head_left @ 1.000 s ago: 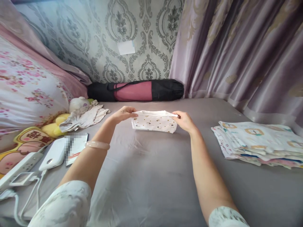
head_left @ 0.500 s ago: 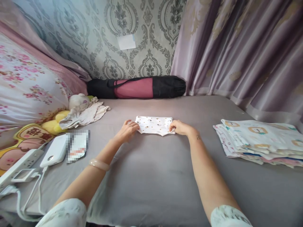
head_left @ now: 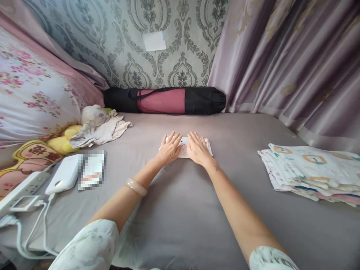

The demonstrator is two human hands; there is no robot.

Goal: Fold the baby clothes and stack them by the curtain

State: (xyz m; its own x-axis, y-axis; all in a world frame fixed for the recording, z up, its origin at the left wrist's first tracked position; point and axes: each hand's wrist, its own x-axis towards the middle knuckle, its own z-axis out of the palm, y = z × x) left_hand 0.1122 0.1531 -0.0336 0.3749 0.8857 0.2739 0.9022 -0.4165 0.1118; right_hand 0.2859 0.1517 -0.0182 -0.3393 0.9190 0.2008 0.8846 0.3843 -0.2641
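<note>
A small folded white cloth (head_left: pixel 184 151) with a scattered print lies flat in the middle of the grey bed sheet (head_left: pixel 180 210). My left hand (head_left: pixel 170 147) rests palm down on its left part, fingers stretched out. On its right part lies my right hand (head_left: pixel 198 148), also flat with the fingers pointing away from me. Between the two hands a strip of the cloth shows; much of the rest is covered by them. I cannot tell what kind of garment or cloth it is.
At right lies a stack of folded printed cloths (head_left: pixel 315 168). A black and pink rolled bag (head_left: pixel 163 100) lies along the wall. On the left are a crumpled cloth (head_left: pixel 104 131), plush toys (head_left: pixel 60 144), a white power bank (head_left: pixel 64 174), a power strip (head_left: pixel 24 191) and cables (head_left: pixel 35 232).
Both hands have let go of the cloth's side edges and moved inward, now flat on top of it. The view has shifted slightly.
</note>
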